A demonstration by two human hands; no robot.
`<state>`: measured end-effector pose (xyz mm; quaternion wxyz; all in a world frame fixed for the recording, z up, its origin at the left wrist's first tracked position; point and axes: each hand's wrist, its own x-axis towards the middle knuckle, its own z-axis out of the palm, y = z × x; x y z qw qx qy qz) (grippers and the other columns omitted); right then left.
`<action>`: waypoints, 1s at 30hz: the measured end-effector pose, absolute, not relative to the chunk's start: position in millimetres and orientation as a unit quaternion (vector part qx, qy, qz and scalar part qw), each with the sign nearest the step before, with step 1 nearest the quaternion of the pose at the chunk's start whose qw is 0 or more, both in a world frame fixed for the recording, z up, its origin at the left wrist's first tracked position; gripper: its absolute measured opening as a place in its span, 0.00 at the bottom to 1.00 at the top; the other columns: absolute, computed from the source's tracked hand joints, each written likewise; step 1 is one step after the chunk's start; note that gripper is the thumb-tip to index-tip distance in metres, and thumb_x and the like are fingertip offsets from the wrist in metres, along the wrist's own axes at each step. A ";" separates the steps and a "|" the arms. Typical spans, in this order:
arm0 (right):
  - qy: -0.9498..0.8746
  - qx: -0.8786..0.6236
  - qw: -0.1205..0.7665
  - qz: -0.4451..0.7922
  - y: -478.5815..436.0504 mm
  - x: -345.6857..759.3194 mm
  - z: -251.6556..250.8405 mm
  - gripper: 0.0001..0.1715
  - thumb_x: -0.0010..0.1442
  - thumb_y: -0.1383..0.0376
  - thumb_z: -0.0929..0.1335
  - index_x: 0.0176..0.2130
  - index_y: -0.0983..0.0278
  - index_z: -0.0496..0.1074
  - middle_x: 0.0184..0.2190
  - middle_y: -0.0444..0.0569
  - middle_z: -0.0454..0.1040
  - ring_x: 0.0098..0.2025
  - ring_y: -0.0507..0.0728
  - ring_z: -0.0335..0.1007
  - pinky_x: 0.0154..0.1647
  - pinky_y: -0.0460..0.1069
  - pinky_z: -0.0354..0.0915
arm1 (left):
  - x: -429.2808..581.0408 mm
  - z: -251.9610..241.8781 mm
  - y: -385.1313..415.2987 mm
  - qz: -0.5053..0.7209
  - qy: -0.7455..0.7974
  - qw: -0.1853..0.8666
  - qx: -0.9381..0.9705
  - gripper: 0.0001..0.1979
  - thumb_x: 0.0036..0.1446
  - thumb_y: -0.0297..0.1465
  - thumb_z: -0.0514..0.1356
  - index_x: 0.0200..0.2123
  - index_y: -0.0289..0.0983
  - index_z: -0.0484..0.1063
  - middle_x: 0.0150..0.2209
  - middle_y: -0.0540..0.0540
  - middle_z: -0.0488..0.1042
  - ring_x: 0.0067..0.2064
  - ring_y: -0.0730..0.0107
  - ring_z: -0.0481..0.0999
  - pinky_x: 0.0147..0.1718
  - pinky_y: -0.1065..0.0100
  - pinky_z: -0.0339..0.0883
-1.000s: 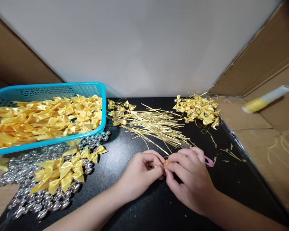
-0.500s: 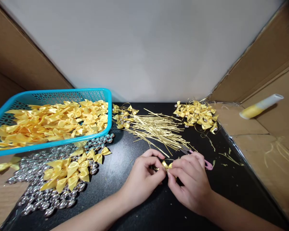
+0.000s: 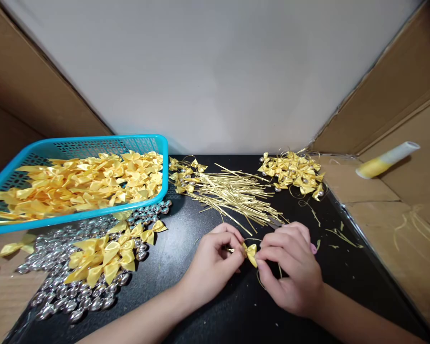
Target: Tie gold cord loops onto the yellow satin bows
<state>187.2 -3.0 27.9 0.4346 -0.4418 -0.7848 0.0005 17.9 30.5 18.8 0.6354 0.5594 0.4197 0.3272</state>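
A small yellow satin bow [image 3: 251, 253] is between my two hands, above the black tabletop. My left hand [image 3: 219, 260] pinches it at its left side, thumb against forefinger. At the bow's right edge, my right hand [image 3: 290, 265] has thumb and fingertips pressed together; a thin gold cord [image 3: 261, 279] loops down beside them. Just beyond my hands lies a heap of gold twist ties [image 3: 236, 196]. Behind my right hand the pink handle [image 3: 313, 248] of a cutting tool shows in part; the rest is mostly covered.
A blue basket [image 3: 166, 177] of yellow bows stands at the left. Silver beads [image 3: 62, 291] lie before it, with loose bows [image 3: 103, 255] on top. Bows with silver beads [image 3: 294, 172] are piled back right; a smaller pile [image 3: 186, 174] sits beside the basket. A cardboard tube [image 3: 387, 160] juts from the right wall.
My right hand has moved slightly right, away from my left, so more of the bow shows. The cord loop beneath my right hand has come into sight, and more of the pink handle is covered.
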 end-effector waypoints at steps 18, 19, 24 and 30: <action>-0.775 -0.486 0.394 0.091 2.0 182.1 18.3 0.07 0.58 0.72 0.67 0.29 0.63 0.72 0.29 0.44 0.74 0.34 0.55 0.66 0.41 0.54 0.53 | 16.0 21.4 34.2 0.281 0.403 0.656 0.572 0.08 0.53 0.26 0.58 0.22 0.34 0.69 0.30 0.48 0.69 0.27 0.74 0.68 0.21 0.74 0.66; -0.774 -0.486 0.394 0.091 2.1 181.8 17.6 0.07 0.57 0.72 0.67 0.29 0.63 0.72 0.29 0.44 0.74 0.34 0.55 0.66 0.42 0.55 0.53 | 16.1 21.7 34.8 0.278 0.407 0.655 0.573 0.08 0.53 0.26 0.58 0.22 0.34 0.69 0.30 0.48 0.69 0.26 0.75 0.67 0.20 0.75 0.64; -0.772 -0.484 0.400 0.092 2.5 180.3 13.0 0.06 0.57 0.72 0.67 0.30 0.63 0.72 0.29 0.45 0.74 0.34 0.55 0.67 0.41 0.54 0.54 | 15.6 21.8 36.4 0.278 0.418 0.633 0.590 0.07 0.52 0.25 0.57 0.22 0.35 0.68 0.30 0.49 0.72 0.24 0.77 0.66 0.21 0.75 0.61; -0.772 -0.489 0.395 0.093 2.7 179.6 9.5 0.07 0.58 0.72 0.67 0.30 0.62 0.72 0.29 0.45 0.74 0.34 0.55 0.67 0.42 0.54 0.54 | 14.5 23.1 36.0 0.274 0.426 0.603 0.616 0.09 0.54 0.26 0.58 0.21 0.36 0.68 0.27 0.49 0.73 0.31 0.70 0.71 0.32 0.69 0.65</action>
